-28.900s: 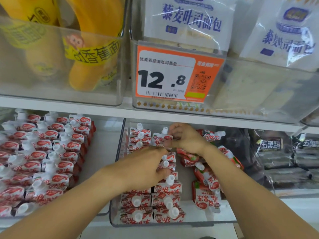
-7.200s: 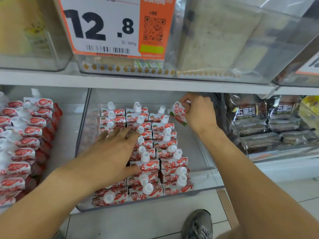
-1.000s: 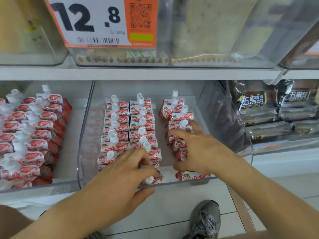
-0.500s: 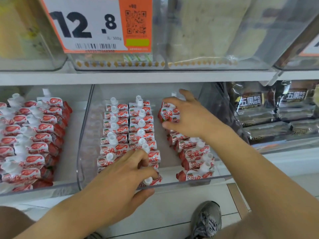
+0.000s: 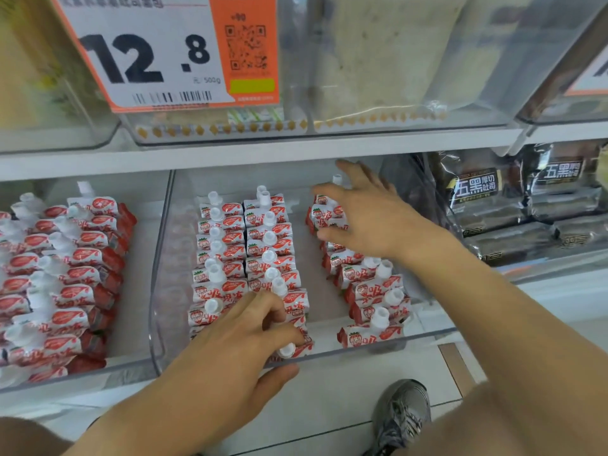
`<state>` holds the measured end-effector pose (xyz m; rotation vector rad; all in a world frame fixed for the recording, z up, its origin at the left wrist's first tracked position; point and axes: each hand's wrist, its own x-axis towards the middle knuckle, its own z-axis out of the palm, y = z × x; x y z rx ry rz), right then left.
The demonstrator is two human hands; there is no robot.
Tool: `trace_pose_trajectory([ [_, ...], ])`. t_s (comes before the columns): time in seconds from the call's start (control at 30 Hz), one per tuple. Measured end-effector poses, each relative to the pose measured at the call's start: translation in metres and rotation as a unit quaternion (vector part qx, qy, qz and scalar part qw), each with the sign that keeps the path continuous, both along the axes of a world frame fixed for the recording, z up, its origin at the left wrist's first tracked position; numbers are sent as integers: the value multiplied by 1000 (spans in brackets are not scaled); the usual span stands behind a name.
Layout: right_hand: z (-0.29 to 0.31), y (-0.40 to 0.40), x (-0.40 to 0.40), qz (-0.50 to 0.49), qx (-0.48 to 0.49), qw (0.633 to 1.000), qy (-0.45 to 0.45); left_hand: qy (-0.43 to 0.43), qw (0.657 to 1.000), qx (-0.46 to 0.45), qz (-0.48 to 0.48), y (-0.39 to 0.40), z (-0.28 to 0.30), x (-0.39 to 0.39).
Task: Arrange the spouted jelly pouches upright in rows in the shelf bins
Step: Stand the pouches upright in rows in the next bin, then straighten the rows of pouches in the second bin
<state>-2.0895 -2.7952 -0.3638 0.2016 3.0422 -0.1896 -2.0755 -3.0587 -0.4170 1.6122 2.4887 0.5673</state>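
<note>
hands (image 5: 230,350) at bin (image 5: 158,291) front edge | gap between pouch rows (image 5: 316,291)

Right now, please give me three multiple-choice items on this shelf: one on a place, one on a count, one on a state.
1. Where is the right hand?
A. On the back of the right pouch row
B. On the price tag
C. On the shoe

2. How many pouch rows stand in the middle bin?
A. One
B. Three
C. Five

3. How is the left hand?
A. Flat on the floor
B. Holding a bread bag
C. Fingers curled on the front pouches of the middle row

Answers: 1 A, its spread fingers lie over the rearmost pouches there. 2 B, two close rows at the left and one apart at the right. 3 C, the fingertips bend onto the pouches at the bin's front edge.
</note>
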Motion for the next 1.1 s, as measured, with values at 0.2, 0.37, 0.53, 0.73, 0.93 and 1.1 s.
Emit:
trace_pose_trajectory([
  [0.2,-3,-26,71,164,-10,982,-94,-1,1000,10,-13,1,-1,-2],
  [0.37,-21,-4,77,166,-12,980,-113,1,1000,12,-18,1,3,-2],
  [0.53,-8,1,83,174,-33,980,-90,-9,1000,1,-6,1,7,-2],
  [0.73,26,44,134,-104,-147,936,304,-126,978,121,111,40,53,5],
  [0.93,-28,36,162,-255,-155,940,165,-245,881,175,366,173,20,-45],
  [1.1,-56,29,170,-281,-349,869,210,-425,768,228,421,213,-13,-57],
])
